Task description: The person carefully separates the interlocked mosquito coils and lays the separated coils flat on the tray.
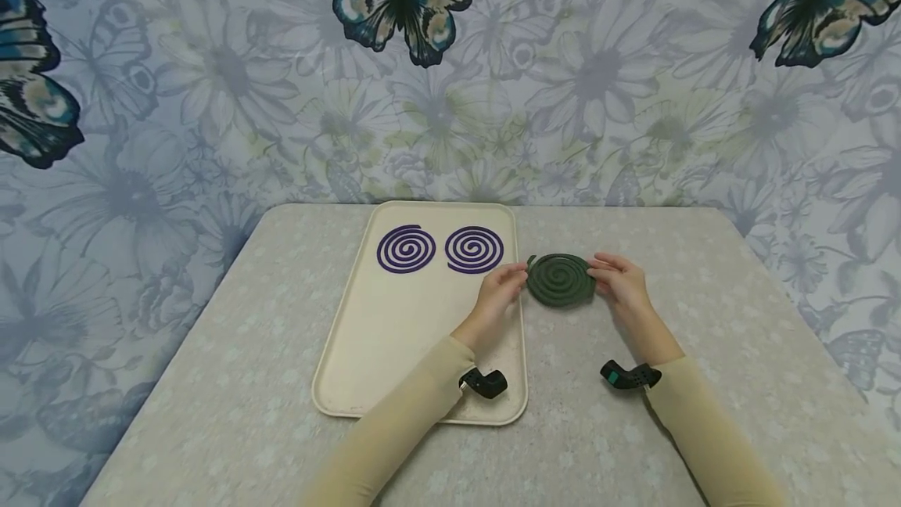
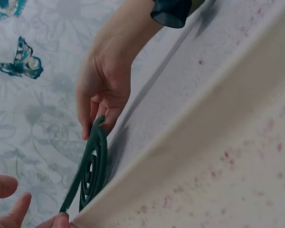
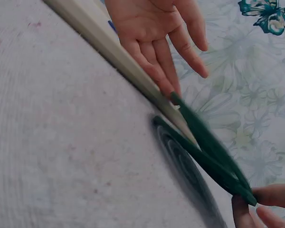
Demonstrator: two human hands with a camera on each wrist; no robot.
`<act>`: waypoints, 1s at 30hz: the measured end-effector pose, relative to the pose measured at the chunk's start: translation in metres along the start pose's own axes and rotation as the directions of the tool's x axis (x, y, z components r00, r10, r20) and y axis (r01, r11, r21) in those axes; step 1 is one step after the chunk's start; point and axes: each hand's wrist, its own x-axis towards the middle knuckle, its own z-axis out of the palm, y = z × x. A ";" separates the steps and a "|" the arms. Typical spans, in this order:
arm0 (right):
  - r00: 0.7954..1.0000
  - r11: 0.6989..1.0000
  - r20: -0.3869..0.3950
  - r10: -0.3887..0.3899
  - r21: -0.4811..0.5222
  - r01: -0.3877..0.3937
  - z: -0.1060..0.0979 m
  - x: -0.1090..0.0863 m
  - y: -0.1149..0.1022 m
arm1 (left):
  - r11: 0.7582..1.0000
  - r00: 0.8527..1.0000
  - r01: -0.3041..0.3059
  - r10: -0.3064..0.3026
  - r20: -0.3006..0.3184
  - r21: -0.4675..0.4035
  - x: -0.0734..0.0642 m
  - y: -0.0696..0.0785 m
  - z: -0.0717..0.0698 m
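Note:
A dark green mosquito coil [image 1: 561, 282], flat and tightly wound, is held between both hands over the table, just right of the tray. My left hand [image 1: 498, 292] pinches its left edge at a loose end with the fingertips. On the opposite edge, my right hand [image 1: 626, 288] grips it between thumb and fingers. Seen nearly edge-on in the right wrist view, the green coil [image 3: 206, 156] splits into two layers that spread apart toward the left hand and meet at the right fingertips. Its shadow falls on the tabletop beneath.
Two purple spirals [image 1: 406, 249] lie side by side at the far end of a cream tray [image 1: 394, 343]. The tray has a raised rim and stands on a pale patterned table [image 1: 225, 350]. Behind the table is a wall covering [image 1: 591, 77] with butterflies and flowers.

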 end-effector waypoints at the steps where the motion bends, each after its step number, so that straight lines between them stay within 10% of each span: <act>1: 1.000 1.000 -0.001 0.016 0.002 -0.016 0.000 0.000 -0.001 | 1.000 1.000 -0.005 0.005 0.011 0.031 0.000 0.000 0.000; 11: 0.987 0.987 0.088 0.133 0.079 -0.140 -0.005 -0.003 -0.009 | 0.988 0.998 -0.056 0.054 0.023 0.142 -0.004 0.001 -0.001; 22: 0.977 0.964 0.195 0.085 0.232 -0.130 0.019 -0.021 -0.034 | 0.996 0.997 -0.079 0.079 -0.015 0.033 0.001 0.014 -0.010; 30: 0.959 0.953 0.277 0.058 0.270 -0.136 0.047 -0.031 -0.047 | 0.991 0.994 -0.102 0.099 -0.038 -0.086 0.002 0.041 -0.043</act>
